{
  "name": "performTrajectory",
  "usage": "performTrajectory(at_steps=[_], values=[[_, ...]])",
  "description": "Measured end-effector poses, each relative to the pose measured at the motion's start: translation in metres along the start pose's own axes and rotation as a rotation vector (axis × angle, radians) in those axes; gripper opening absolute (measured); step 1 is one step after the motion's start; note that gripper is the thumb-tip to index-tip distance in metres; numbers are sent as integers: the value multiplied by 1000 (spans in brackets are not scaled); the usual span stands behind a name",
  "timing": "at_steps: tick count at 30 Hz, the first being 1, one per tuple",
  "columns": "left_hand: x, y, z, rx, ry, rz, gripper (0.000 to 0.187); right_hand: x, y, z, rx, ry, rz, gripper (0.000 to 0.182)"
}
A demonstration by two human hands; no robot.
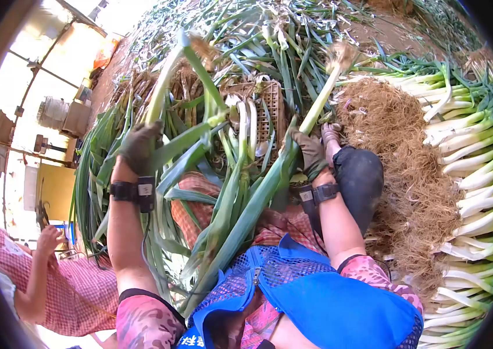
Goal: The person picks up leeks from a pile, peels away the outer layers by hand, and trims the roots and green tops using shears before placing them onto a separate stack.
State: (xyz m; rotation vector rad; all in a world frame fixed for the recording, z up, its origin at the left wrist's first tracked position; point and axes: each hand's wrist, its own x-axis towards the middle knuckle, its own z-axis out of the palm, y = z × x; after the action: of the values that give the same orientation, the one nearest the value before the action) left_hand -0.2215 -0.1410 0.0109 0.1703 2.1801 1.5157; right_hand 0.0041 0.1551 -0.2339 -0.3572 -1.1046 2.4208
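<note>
My gloved right hand [310, 152] is closed round a long leek [320, 104], whose root end points up and away while its green leaves trail down across my lap. A second leek stalk [164, 84], pale and bent over at its top, rises from my gloved left hand [140, 146], which is wrapped about it. Motion blurs the upper tips of both. Between my hands, more leeks [246, 125] with white stems lie over a tan plastic crate [272, 104]. Loose green leaves hang over my checked apron [191, 200].
A long row of leeks [473, 180] lies at the right, their brown roots [400, 168] heaped inward. Cut green leaves [240, 35] cover the ground ahead. More leeks [98, 168] are piled at left. Another person's hand [52, 239] is at far left.
</note>
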Motion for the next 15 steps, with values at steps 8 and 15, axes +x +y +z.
performTrajectory(at_steps=[8,15], values=[[22,-11,95,15,-192,71,36,-9,33,156,-421,-162,-21,44],[22,-49,103,226,-341,-88,32,-49,40,181,-482,-351,132,55]])
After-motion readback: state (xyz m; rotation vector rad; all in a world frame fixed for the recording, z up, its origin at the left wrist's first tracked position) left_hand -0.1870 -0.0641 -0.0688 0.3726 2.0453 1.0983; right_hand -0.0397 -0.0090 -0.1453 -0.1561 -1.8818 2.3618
